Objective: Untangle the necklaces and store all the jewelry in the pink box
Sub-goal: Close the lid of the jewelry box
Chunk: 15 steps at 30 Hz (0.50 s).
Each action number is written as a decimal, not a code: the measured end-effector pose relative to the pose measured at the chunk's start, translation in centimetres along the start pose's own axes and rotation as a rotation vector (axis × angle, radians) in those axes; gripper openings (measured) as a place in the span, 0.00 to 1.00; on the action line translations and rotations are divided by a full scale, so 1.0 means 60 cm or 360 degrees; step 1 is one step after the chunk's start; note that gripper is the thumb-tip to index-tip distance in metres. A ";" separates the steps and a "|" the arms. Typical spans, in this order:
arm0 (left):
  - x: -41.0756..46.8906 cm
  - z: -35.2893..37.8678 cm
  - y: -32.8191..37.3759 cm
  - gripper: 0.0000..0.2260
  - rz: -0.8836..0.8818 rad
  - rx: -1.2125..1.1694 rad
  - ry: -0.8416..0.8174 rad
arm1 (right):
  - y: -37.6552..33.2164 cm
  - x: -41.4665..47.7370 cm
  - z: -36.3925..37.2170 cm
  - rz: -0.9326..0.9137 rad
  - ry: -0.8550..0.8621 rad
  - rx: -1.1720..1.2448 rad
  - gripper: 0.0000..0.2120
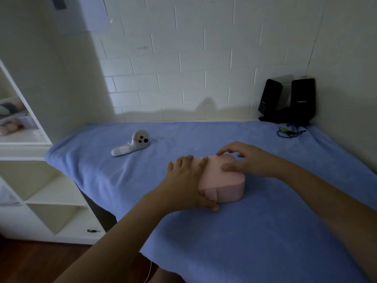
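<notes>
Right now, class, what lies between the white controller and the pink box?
In the head view, only bare blue cloth, then the left hand, which rests on the left side of the pink box.

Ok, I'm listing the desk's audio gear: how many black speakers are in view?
2. The left speaker and the right speaker stand side by side in the far right corner. None seems hidden.

Pink box (222, 179): pale pink, rounded corners, lid shut. Lies flat on blue cloth (244, 231), mid-table. Clasp tab on the near side, facing the camera.
</notes>
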<state>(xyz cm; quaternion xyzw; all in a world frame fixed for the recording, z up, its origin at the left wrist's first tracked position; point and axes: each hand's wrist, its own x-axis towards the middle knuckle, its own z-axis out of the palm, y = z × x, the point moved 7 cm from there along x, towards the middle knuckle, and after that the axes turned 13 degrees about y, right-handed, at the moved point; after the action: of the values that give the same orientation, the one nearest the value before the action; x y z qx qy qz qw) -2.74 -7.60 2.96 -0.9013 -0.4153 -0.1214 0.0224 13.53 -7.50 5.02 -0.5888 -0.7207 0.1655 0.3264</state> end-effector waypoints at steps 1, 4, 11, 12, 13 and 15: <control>0.000 0.000 -0.001 0.53 0.0001 0.0010 -0.0023 | 0.011 0.000 0.005 0.0071 -0.0056 0.0080 0.16; 0.006 -0.002 -0.001 0.55 -0.0038 -0.0006 -0.0119 | 0.018 -0.002 0.015 0.0135 -0.0100 0.0281 0.16; 0.014 0.001 -0.003 0.56 -0.0149 -0.0043 -0.0338 | 0.027 0.001 0.017 0.0176 -0.0113 0.0299 0.16; 0.013 0.002 -0.003 0.56 -0.0147 -0.0040 -0.0331 | 0.026 0.000 0.017 0.0177 -0.0117 0.0299 0.17; 0.013 0.003 -0.002 0.56 -0.0137 -0.0030 -0.0306 | 0.026 0.000 0.017 0.0175 -0.0115 0.0302 0.18; 0.013 0.003 0.000 0.57 -0.0114 -0.0005 -0.0242 | 0.025 -0.001 0.017 0.0167 -0.0105 0.0302 0.18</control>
<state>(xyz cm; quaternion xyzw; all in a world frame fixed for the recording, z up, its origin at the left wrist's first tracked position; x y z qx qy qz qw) -2.24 -6.99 2.95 -0.8925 -0.4476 -0.0539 -0.0151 13.99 -7.01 3.35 -0.5865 -0.6803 0.2690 0.3477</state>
